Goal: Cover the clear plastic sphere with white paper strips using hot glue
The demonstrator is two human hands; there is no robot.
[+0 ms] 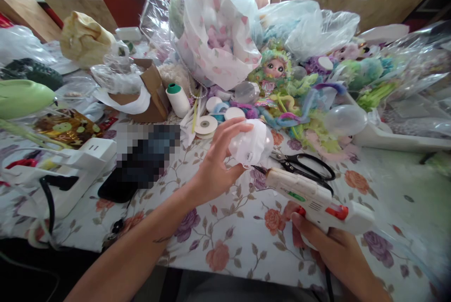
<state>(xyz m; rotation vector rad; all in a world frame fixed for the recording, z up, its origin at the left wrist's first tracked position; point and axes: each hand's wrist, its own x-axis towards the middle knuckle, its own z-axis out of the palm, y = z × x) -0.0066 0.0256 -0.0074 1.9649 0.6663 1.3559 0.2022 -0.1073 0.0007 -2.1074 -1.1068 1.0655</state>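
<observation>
My left hand (214, 161) is closed around a clear plastic ball with white filling (252, 142), held just above the floral tablecloth (225, 227). My right hand (331, 245) grips a white hot glue gun (317, 198) with a red trigger. Its nozzle points left and touches the underside of the ball. Black scissors (306, 163) lie on the cloth just behind the glue gun.
A white power strip (70, 166) with a black cord sits at the left, beside a dark phone. Behind are ribbon rolls (206, 125), a thread spool (177, 99), a doll (273, 69), a wrapped bouquet (218, 34), a cardboard box and plastic bags.
</observation>
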